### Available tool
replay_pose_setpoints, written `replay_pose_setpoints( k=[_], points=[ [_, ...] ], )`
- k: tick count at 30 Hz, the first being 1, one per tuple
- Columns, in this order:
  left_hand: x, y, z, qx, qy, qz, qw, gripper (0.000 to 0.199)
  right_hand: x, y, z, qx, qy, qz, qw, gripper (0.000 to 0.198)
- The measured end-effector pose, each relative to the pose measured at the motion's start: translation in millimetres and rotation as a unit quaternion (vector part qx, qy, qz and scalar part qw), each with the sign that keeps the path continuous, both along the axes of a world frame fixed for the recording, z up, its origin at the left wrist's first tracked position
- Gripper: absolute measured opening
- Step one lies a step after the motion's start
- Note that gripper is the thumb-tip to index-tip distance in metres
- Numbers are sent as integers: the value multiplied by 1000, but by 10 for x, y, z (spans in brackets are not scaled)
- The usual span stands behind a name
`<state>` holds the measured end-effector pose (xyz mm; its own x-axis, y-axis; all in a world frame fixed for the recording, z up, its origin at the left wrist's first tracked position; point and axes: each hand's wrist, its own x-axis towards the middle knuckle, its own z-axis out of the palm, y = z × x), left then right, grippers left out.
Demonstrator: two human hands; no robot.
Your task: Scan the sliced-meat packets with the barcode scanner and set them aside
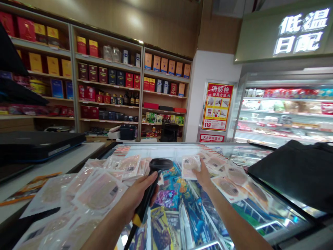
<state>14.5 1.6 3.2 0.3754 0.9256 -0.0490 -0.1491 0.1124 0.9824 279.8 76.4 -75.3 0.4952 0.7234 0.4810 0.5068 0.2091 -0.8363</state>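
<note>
The black handheld scanner with a yellow accent on its handle (146, 202) is gripped by the left hand (140, 192), with the fingers wrapped around the grip. Well apart from it, a flat, clear plastic packet with a pale filling (189, 164) is pinched at its right edge by the right hand (204, 176) and is held over the freezer's middle. The packet can be judged light, floppy and slick; it is best taken by a margin, so that the filling is not bent. The scanner seems stiff and is suited to a full grip.

Similar packets are heaped to the left (100, 191) and spread to the right (229, 185) above the glass-topped chest freezer (158, 151), in which colourful bags (166, 197) are seen. The freezer is flanked by a white counter (87, 155) and a black fabric bag (293, 173). Beyond, boxes are lined up on wooden shelves (110, 62), and a lit refrigerated display (281, 116) is seen at right.
</note>
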Motion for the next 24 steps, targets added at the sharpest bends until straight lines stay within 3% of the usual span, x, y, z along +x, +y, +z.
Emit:
replay_pose_setpoints(
  k=[20,24],
  points=[
    [3,48,-77,6,-1,-23,1000,30,-42,31,-63,-36,-82,4,996,67],
    [-7,87,-73,10,-7,13,1000,30,-58,19,-75,-32,-74,11,997,67]
  ],
)
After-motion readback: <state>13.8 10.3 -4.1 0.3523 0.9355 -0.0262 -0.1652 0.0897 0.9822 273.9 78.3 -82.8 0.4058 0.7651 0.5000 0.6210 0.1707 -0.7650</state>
